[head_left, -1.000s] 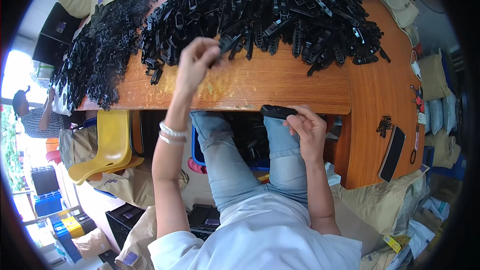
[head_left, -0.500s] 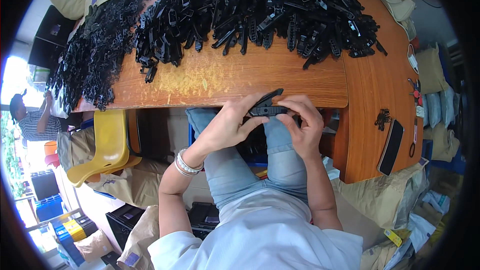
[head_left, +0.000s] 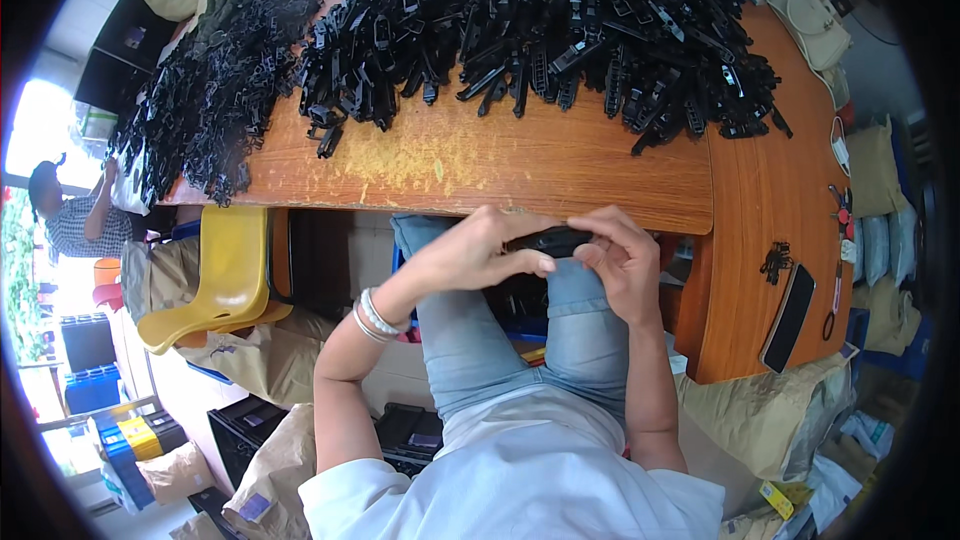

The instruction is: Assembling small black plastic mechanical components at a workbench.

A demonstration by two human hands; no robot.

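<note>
At frame centre, just below the wooden table (head_left: 560,175) edge, left hand (head_left: 478,252) and right hand (head_left: 622,262) pinch one black plastic part (head_left: 548,239) between fingertips, apparently mid-assembly; next move likely needs firm, aligned pressure, with the parts pile (head_left: 540,25) above.

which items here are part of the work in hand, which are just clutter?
In the work:
- black plastic part, in the grip of left hand and right hand
- pile of black plastic parts on wooden table

Lying about:
- phone
- scissors
- yellow chair
- beige bag
</note>
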